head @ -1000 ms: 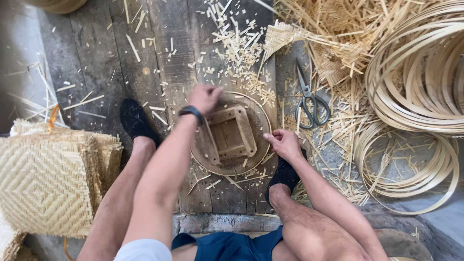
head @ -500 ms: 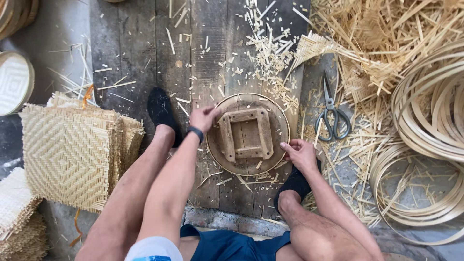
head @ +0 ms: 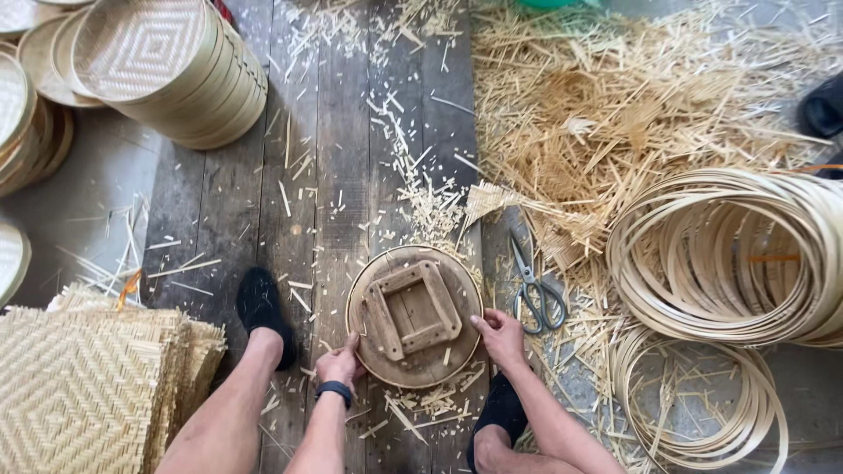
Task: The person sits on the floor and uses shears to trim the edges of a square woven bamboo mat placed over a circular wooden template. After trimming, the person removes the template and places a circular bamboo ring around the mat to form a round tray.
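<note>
Fingers of both hands grip round wooden mould (head: 414, 316).

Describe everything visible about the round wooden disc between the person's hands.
The round wooden disc lies flat on the dark plank floor, between the person's feet. It looks like worn brown wood with a thin rim band. A square wooden frame of four short bars sits on its middle, slightly askew. Pale splinters lie on and around it. The left hand grips its lower left edge; the right hand touches its right edge. The scissors lie just beyond, apart from it.
</note>
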